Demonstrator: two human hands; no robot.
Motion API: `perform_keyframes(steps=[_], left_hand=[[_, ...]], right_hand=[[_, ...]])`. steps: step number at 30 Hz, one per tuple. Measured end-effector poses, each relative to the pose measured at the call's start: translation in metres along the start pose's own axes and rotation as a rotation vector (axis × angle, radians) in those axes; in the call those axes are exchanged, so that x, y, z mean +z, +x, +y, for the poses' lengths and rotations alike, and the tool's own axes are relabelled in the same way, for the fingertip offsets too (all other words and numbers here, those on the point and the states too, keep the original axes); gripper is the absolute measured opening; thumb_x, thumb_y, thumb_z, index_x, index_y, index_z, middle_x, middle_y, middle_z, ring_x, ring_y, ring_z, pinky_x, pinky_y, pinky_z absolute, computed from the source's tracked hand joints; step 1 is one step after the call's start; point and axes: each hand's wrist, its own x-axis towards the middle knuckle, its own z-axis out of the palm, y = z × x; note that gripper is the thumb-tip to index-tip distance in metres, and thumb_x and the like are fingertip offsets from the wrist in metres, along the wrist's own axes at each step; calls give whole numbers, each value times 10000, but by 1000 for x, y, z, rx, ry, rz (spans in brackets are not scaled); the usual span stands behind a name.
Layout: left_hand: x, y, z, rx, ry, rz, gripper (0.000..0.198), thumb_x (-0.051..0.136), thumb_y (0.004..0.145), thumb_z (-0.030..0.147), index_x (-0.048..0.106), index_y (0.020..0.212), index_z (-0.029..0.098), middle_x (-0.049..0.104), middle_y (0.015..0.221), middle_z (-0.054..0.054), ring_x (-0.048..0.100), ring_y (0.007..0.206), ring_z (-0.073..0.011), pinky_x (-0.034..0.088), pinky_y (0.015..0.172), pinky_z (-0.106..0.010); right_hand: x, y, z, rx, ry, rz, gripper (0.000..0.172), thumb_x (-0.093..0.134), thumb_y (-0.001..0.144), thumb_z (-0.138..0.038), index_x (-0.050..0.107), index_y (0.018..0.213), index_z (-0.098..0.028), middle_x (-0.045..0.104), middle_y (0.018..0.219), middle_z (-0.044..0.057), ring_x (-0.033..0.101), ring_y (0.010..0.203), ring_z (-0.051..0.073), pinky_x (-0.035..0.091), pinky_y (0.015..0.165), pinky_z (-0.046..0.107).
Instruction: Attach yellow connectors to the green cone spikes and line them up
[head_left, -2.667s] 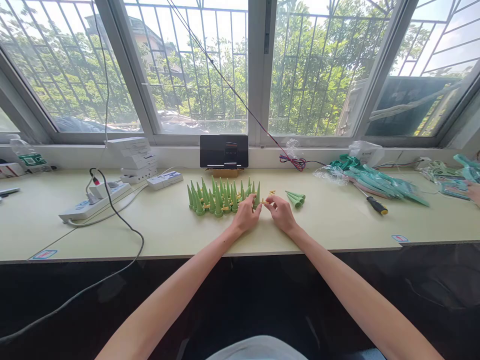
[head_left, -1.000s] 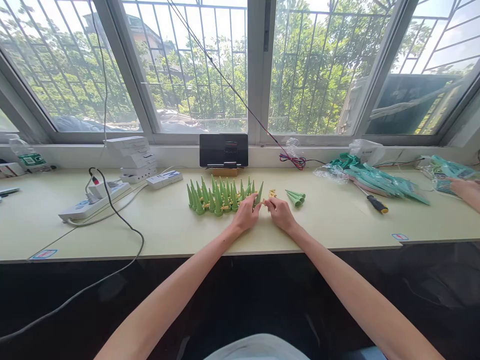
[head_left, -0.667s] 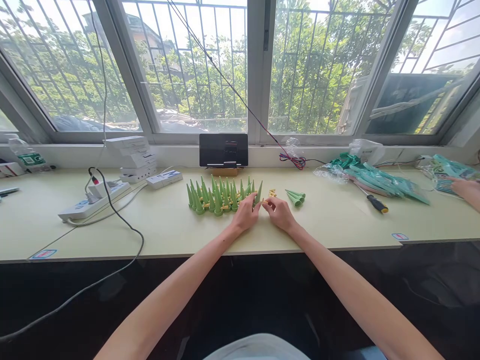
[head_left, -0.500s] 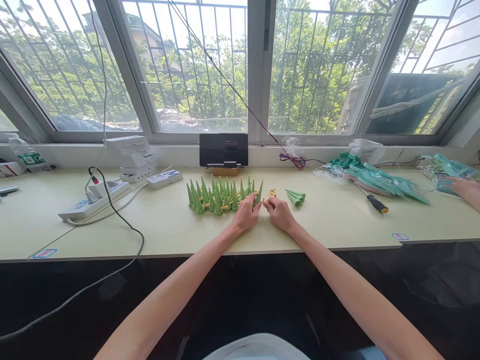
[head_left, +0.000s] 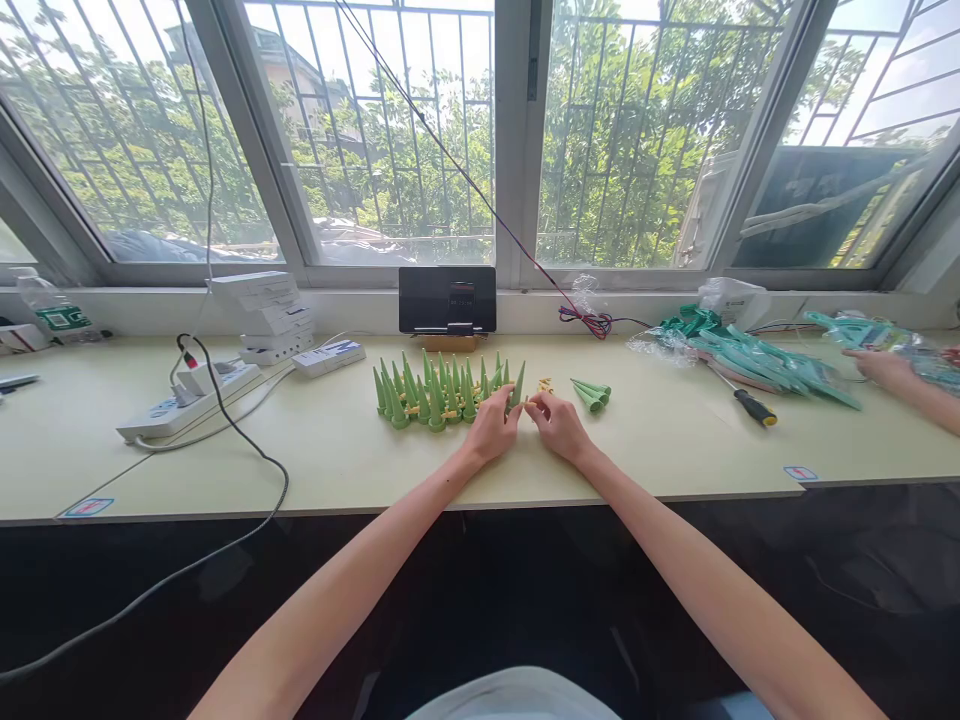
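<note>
My left hand (head_left: 493, 424) is closed around the base of a green cone (head_left: 518, 382), which stands tip up with a slight tilt. Close beside it, my right hand (head_left: 557, 424) pinches a small yellowish piece (head_left: 529, 404) near the cone's lower end; whether the two touch I cannot tell. To the left stand several upright green cones (head_left: 424, 402) in a tight cluster, with small yellow pieces (head_left: 451, 413) among them. A little heap of yellow pieces (head_left: 545, 384) lies behind my right hand. Several more green cones (head_left: 591, 396) lie on their sides to its right.
A dark-screened device (head_left: 447, 300) stands behind the cones. On the left are a power strip (head_left: 196, 400), white boxes (head_left: 274, 325) and a cable over the table edge. To the right lie a screwdriver (head_left: 754, 408) and green plastic bags (head_left: 780, 368); another person's hand (head_left: 885, 370) reaches in.
The cone in my left hand has tipped slightly to the left. My hands have otherwise barely moved. The other person's hand has moved left along the table at far right, shifting the bags there.
</note>
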Motion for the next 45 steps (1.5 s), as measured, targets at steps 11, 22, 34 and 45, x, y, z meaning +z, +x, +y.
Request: perform_keyframes(steps=[11,22,34,45], left_hand=[[0,0,-1,1,1,-7,359,531,891,263,539,1219,117,663,988,-123,624,770,-187,503,738,-326],[0,0,-1,-5,-4,-28,358,523,898,258,527,1224,112,658,990,-123,622,778,-183,499,736,-317],[0,-1,-1,12,-11,-41,364,529,895,254,530,1228,107,662,1005,-123,622,769,-175,502,726,-308],[0,0,0,16,-7,-22,343,531,893,251,542,1207,114,668,997,-126,629,768,-180,506,729,-315]], right_hand=[[0,0,1,-2,-4,-28,235,443,927,-327,556,769,-194,623,690,23,524,625,150,395,658,269],[-1,-1,-3,39,-12,-31,294,427,943,-393,553,769,-192,618,680,20,504,602,141,373,633,257],[-1,0,-2,49,-3,-56,387,377,965,-403,535,678,-198,609,644,28,513,591,146,372,639,269],[0,0,0,61,-13,-32,320,428,943,-435,574,789,-195,625,672,19,522,599,146,379,631,265]])
